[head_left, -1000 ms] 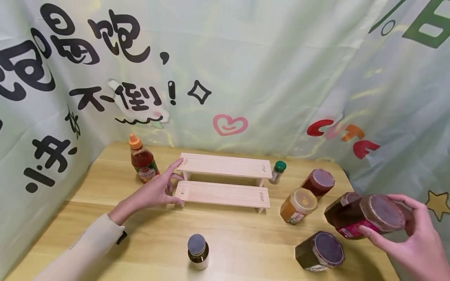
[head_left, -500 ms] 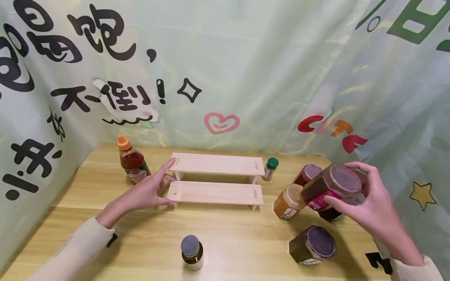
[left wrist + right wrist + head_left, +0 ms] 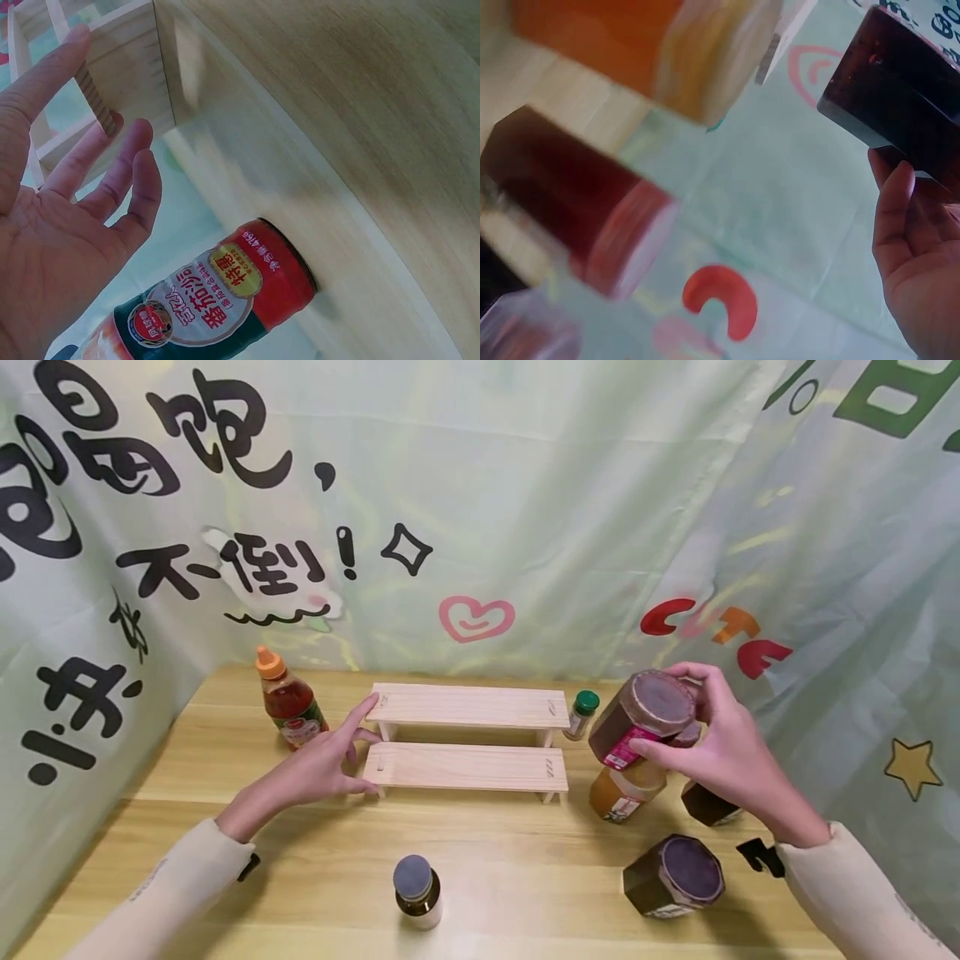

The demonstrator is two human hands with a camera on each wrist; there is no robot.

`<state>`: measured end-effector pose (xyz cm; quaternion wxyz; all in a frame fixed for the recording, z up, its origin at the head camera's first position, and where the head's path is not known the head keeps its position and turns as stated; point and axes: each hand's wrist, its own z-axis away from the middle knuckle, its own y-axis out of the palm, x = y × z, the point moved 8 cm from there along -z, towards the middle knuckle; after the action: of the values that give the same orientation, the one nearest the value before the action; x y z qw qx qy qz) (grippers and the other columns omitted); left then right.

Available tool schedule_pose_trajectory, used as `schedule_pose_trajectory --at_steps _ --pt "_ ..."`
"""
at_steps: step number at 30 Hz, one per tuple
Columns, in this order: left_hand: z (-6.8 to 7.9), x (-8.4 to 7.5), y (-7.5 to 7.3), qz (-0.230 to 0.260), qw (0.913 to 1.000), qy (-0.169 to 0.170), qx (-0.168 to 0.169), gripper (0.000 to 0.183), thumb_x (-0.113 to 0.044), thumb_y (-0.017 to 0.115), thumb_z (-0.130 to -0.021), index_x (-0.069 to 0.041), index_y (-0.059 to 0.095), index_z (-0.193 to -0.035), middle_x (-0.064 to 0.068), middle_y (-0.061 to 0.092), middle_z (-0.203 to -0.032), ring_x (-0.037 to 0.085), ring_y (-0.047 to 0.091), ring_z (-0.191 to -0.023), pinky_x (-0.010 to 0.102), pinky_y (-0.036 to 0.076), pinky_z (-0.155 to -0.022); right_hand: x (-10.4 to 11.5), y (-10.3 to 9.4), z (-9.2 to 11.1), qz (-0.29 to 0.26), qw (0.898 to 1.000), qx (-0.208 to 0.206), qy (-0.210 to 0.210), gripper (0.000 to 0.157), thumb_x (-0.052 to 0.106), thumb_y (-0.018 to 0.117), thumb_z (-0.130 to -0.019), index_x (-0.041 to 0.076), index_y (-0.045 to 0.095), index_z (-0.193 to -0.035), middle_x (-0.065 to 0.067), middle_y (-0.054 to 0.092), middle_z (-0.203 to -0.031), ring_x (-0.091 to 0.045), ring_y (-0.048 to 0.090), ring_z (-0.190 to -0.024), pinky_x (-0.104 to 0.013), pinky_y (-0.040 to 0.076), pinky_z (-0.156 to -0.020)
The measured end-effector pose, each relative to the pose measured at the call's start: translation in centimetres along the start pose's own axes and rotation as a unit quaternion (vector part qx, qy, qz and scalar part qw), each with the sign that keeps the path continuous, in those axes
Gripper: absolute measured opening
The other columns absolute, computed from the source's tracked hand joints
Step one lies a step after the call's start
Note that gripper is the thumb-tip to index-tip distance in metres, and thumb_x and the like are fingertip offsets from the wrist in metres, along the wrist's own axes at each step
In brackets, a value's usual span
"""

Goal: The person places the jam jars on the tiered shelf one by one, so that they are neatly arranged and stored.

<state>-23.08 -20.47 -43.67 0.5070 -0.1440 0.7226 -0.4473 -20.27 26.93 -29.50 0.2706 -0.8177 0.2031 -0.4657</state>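
Brown-black and faceted, a pink-labelled jar point(image 3: 636, 717) hangs in the right hand point(image 3: 718, 737), off the table point(image 3: 510, 860) and to the right of the two-step wooden stand point(image 3: 465, 766); in the head view it covers part of the amber jar point(image 3: 626, 787). The step in hand looks to be a carry. Its next move, I judge, calls for a firm hold and enough height to pass the amber jar and the green-capped shaker point(image 3: 581, 717) without a knock — then a level base before the jar is let go. Thumb on the label side, fingers round the far side: the right hand is clamped on the jar. The left hand point(image 3: 326, 766) has thumb and fingers spread well apart at the left end of the stand, thumb at the lower step and index finger at the upper — touching, probably to steady it, though how hard it presses I cannot tell. Near that hand stands the red sauce bottle point(image 3: 294, 706), its label turned to the left wrist camera.
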Motion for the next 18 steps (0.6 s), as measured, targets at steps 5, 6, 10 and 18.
schedule_pose_trajectory --at_steps 5,6,10,18 --pt "-0.1 -0.1 0.0 0.006 0.9999 0.005 -0.006 0.141 -0.021 0.102 -0.079 -0.021 0.001 -0.177 0.006 0.074 -0.135 0.018 0.067 -0.077 0.031 0.052 -0.066 1.0 1.7 -2.3 -0.039 0.999 0.016 -0.017 0.093 -0.003 0.097 -0.077 0.007 0.044 -0.152 -0.009 0.068 -0.126 -0.011 0.069 -0.105 -0.016 0.053 -0.083" --pt "-0.1 -0.1 0.0 0.008 0.9999 0.008 -0.007 0.14 -0.02 0.102 -0.079 -0.02 0.002 -0.177 0.007 0.074 -0.135 0.017 0.066 -0.077 0.031 0.052 -0.065 1.2 2.1 -2.7 -0.047 0.999 0.019 -0.018 0.092 -0.004 0.097 -0.078 0.007 0.043 -0.152 -0.009 0.068 -0.126 -0.012 0.069 -0.104 -0.017 0.054 -0.079" --pt "0.2 -0.2 0.0 0.021 0.9997 0.014 -0.005 0.139 -0.017 0.101 -0.08 -0.018 0.0 -0.177 0.01 0.073 -0.135 0.01 0.064 -0.075 0.031 0.053 -0.065 1.7 3.8 -3.8 -0.064 0.997 0.026 -0.021 0.088 -0.003 0.096 -0.079 0.007 0.045 -0.15 -0.01 0.071 -0.123 -0.015 0.069 -0.102 -0.021 0.054 -0.077" --pt "0.1 -0.1 0.1 0.026 0.9996 0.007 -0.002 0.139 -0.015 0.1 -0.081 -0.019 -0.001 -0.177 0.01 0.072 -0.136 0.008 0.064 -0.075 0.032 0.055 -0.065 3.2 7.7 -6.4 -0.071 0.995 0.074 -0.013 0.086 0.017 0.098 -0.083 0.011 0.045 -0.15 -0.006 0.073 -0.126 -0.022 0.067 -0.104 -0.034 0.054 -0.086"
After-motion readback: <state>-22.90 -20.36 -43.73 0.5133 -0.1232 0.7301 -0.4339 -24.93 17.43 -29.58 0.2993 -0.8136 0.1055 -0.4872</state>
